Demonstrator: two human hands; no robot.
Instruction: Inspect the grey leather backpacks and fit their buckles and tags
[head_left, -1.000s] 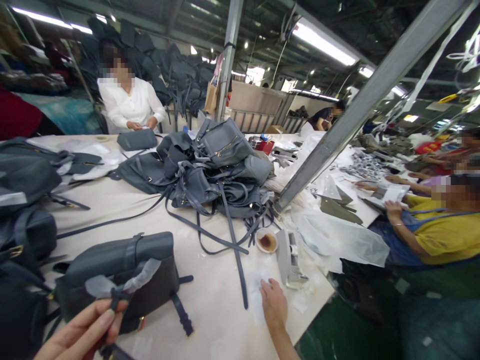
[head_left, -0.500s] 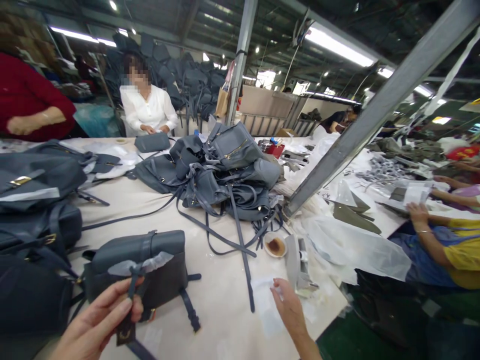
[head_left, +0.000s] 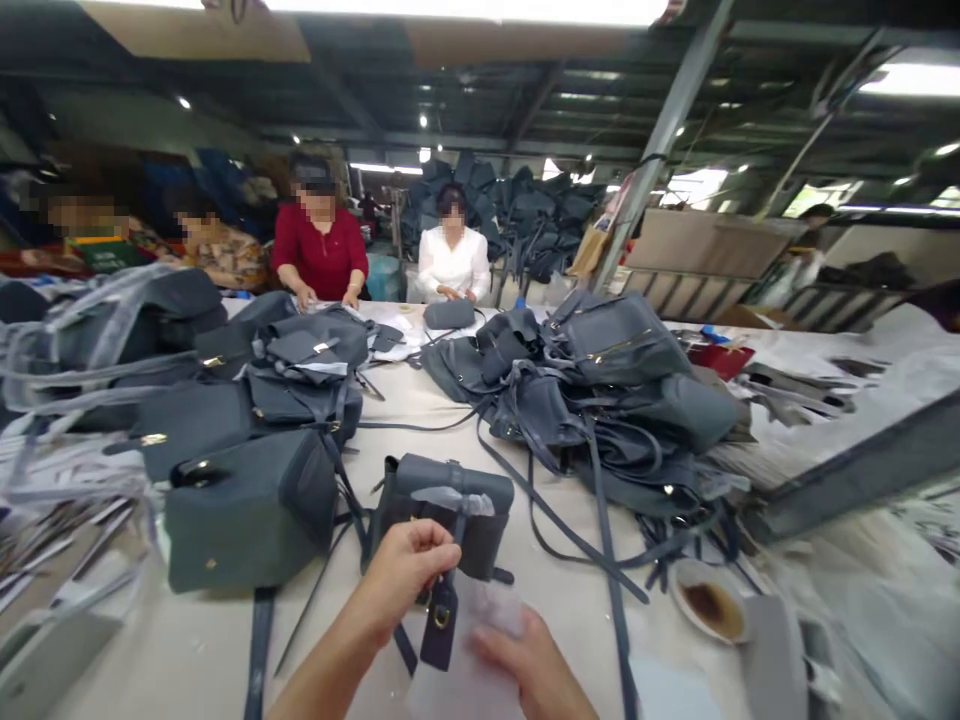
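- Left hand [head_left: 401, 570]: grip closed, fingers curled round a dark grey leather strap tab [head_left: 441, 630] with a small brass buckle, which hangs below the fist.
- The tab's strap runs up to a slate-grey leather backpack [head_left: 442, 525]; a narrow strip of translucent plastic film [head_left: 452, 501] lies across the bag's upper part.
- Backpack position: lying on the cream-covered work surface [head_left: 187, 650], just beyond the hands, between the bags on the left and the heap on the right.
- Right hand [head_left: 525, 655]: blurred, fingers loosely spread, touching or just beside a thin translucent sheet [head_left: 491, 625]; cannot tell whether the grip has hold of it.
- Right of the bag: a large heap of grey leather backpacks [head_left: 615, 400], with long loose straps [head_left: 611, 540] trailing across the surface; a white saucer with brown residue [head_left: 709, 610] sits near them.
- Left of the bag: a boxy grey leather backpack [head_left: 247, 510], and behind it a stack of similar bags [head_left: 307, 370].
- Far side: a co-worker in a red blouse [head_left: 319, 245], hands on the surface; a co-worker in a white blouse [head_left: 452, 250], hands just behind a small grey leather pouch [head_left: 448, 314].
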